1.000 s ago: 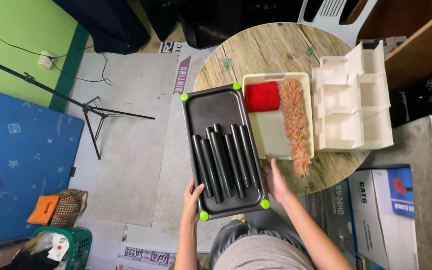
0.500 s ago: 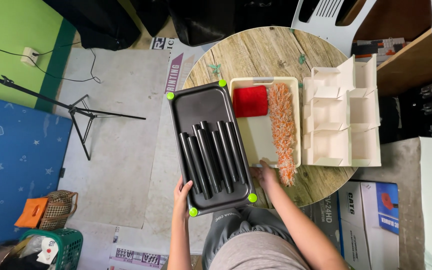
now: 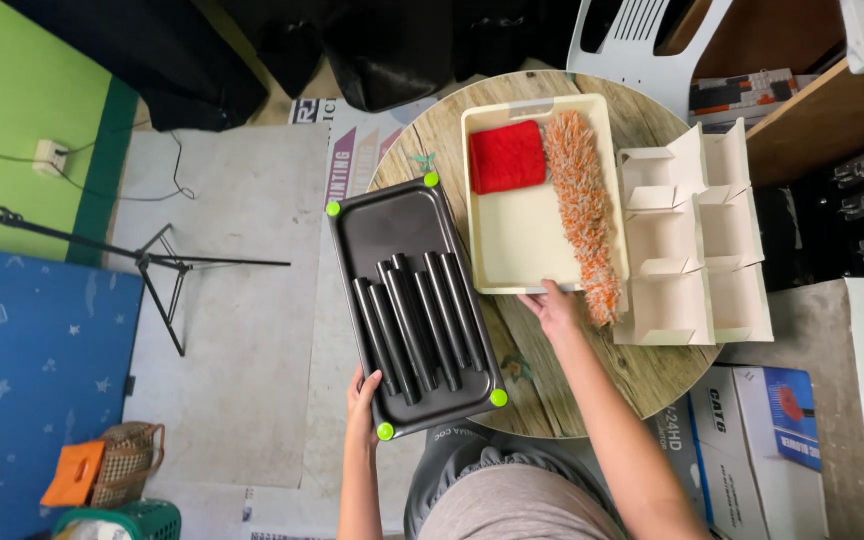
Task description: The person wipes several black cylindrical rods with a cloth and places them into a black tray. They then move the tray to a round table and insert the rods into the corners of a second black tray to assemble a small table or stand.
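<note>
Hands work at opposite sides of a round worktop of pale, grainy wood. The left hand grips the near left edge of a dark rectangular plastic tray with ribbed bars and lime-green corner feet, fingers curled onto the rim; the tray sits tilted, overhanging the worktop's left edge. Its upper part is a smooth, glossy flat basin, while the lower part carries long rounded ridges running lengthwise.

The right hand rests on the near rim of a cream rectangular plastic bin with rounded corners, just beside the dark tray. Its fingers seem to close over that rim, though the view from above hides the fingertips. Inside the bin lie a folded red cloth with a soft nap at the far left corner and a long fluffy orange-and-white duster along the right wall, its tip spilling past the near edge.

To the right, touching the bin, stands a white cardboard divider of boxy open compartments.
</note>
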